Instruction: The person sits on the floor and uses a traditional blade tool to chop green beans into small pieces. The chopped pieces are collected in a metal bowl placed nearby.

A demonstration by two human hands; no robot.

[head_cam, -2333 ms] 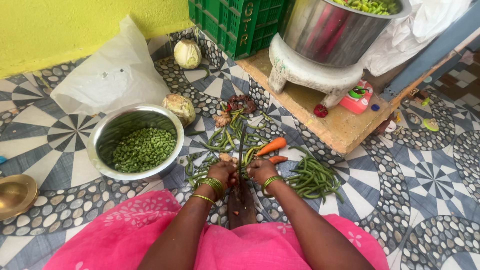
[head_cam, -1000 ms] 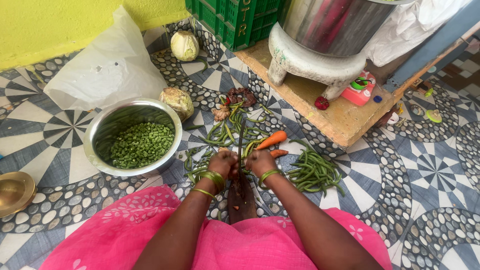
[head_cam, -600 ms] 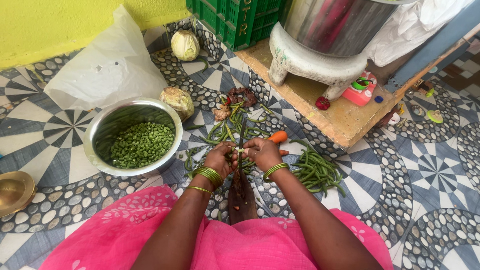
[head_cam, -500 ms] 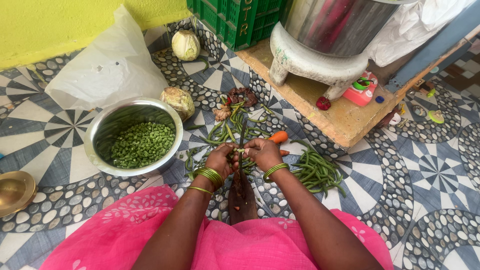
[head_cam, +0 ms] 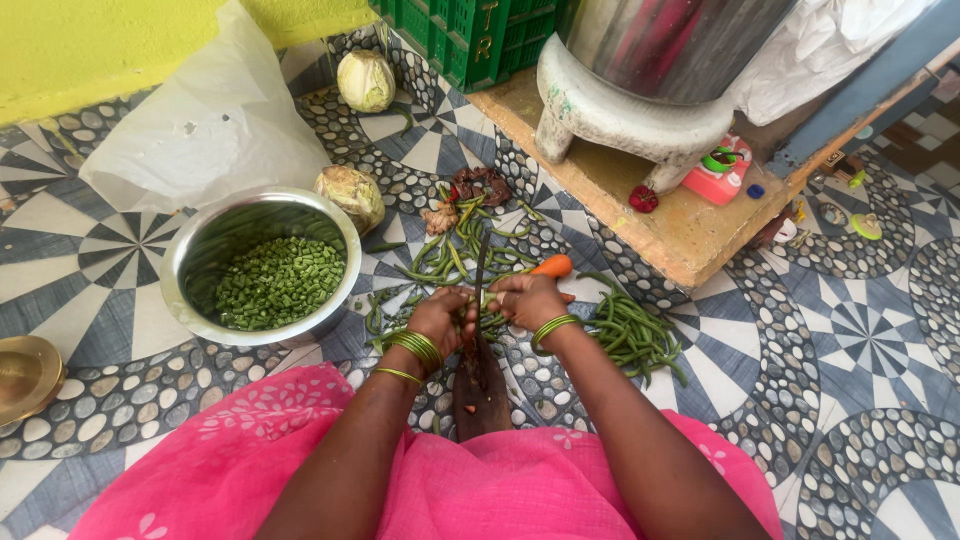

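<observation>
Both hands, left hand [head_cam: 438,318] and right hand [head_cam: 527,298], meet at an upright blade [head_cam: 479,290] beside the steel bowl [head_cam: 200,245] of chopped beans [head_cam: 278,282]; whole beans [head_cam: 630,330] lie farther from that bowl.

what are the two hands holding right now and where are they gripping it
Both the left hand and right hand pinch a small bunch of green beans between them, one at each end, across the upright blade. The exact finger contact is too small to tell.

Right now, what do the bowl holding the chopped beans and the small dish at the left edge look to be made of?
The bowl looks like polished steel: silvery, with mirror-like reflections on its wall. The small dish seems brass or similar, given its golden-yellow sheen, though plating cannot be ruled out.
</observation>
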